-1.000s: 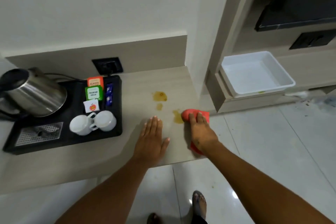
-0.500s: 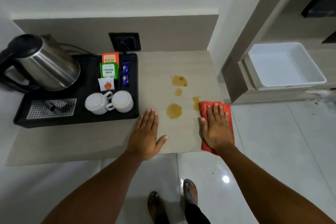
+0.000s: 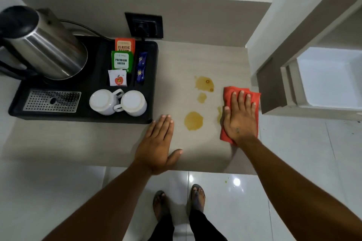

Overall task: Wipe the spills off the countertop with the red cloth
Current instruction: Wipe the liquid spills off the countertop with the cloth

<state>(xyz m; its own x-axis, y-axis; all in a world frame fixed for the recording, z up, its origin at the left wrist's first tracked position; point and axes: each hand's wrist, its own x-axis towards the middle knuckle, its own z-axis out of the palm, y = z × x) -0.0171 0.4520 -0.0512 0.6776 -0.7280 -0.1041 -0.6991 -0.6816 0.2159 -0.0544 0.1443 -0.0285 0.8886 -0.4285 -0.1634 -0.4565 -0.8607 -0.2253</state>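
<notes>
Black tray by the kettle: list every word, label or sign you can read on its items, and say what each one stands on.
"CLASSIC ASSAM" – orange sachet, lower word partly covered.
"PREMIUM GREEN" – green sachet; small print above is too blurred to read.
Red apple picture – white sachet; its wording is unreadable.
Star-like emblems, no legible words – blue sachets.
The kettle and cups show no text.

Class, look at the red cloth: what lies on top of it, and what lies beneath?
The right hand presses flat on the red cloth. Beneath is countertop; a spill shows at its left edge, the rest hidden.
</notes>
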